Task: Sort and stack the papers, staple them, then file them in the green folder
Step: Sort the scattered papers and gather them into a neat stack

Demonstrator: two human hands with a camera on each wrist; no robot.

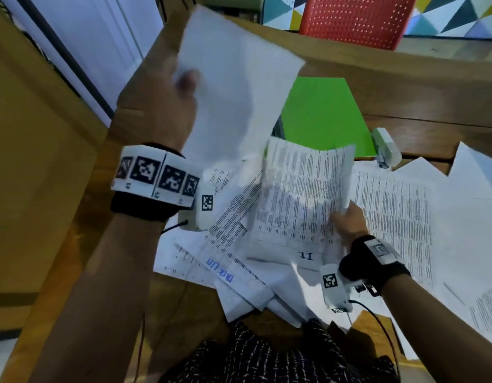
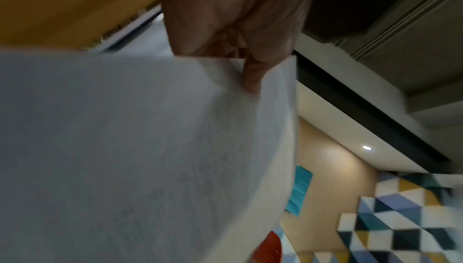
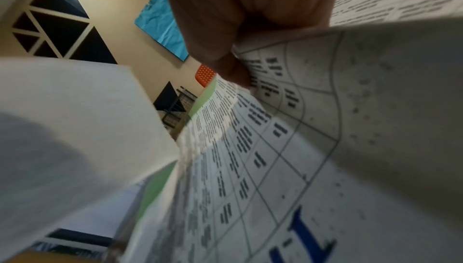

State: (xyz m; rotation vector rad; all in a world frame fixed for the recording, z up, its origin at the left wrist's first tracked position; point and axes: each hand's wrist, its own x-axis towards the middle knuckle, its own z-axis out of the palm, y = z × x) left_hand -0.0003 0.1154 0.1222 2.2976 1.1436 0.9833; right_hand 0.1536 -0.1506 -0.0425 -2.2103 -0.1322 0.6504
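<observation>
We are seeing the left hand raised at about ten o'clock in the head view, its fingers curling round the edge of a blank sheet and pinching it; the left wrist view is showing the thumb lying across that sheet's corner. The sheet is hanging in the air, tilted, above the wooden table and partly covering the green folder, which is lying flat toward twelve o'clock.

Toward the centre, the right hand is gripping a printed sheet by its right edge, fingers curled round the paper, which is bowing upward off the pile; the right wrist view is showing its ruled table and a large blue numeral near the bottom. Under and around it, loose papers are lying scattered and overlapping across the table from seven o'clock to four o'clock, one bearing blue lettering.

At about two o'clock a white stapler is resting on the table just beside the folder's right edge. Beyond the table's far edge, a red perforated chair is standing.
</observation>
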